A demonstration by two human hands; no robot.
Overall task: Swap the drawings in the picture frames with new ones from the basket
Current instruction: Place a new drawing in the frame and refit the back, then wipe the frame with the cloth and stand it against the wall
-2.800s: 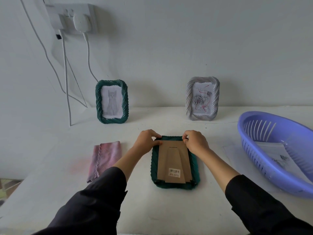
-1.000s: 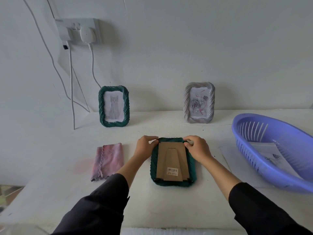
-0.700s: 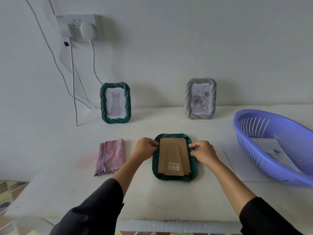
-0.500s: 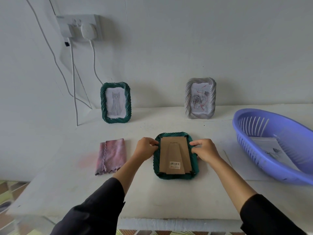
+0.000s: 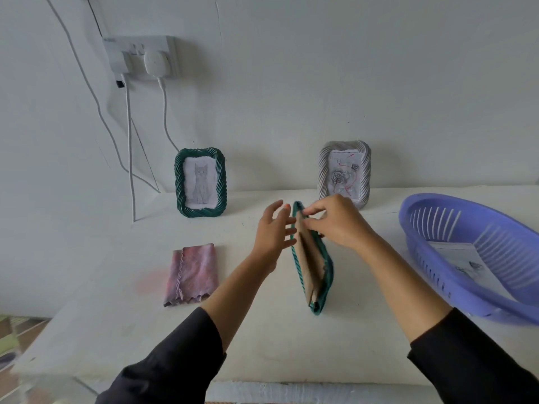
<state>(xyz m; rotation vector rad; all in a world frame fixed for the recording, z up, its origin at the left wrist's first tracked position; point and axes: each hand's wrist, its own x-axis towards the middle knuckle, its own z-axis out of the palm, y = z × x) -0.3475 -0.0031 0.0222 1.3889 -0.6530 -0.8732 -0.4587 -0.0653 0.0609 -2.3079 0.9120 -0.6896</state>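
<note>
Your right hand (image 5: 338, 223) pinches the far end of the dark green frame (image 5: 325, 275), thumb and fingers curled over its rim and brown cardboard back (image 5: 306, 258), so the frame stands tipped up on its long edge above the white table (image 5: 262, 330), between the pink cloth (image 5: 192, 272) and the purple basket (image 5: 431, 201). Your left hand (image 5: 272, 228) is spread wide, fingers straight, fingertips at the frame's left side and gripping nothing. A drawing sheet (image 5: 458, 260) lies in the basket.
</note>
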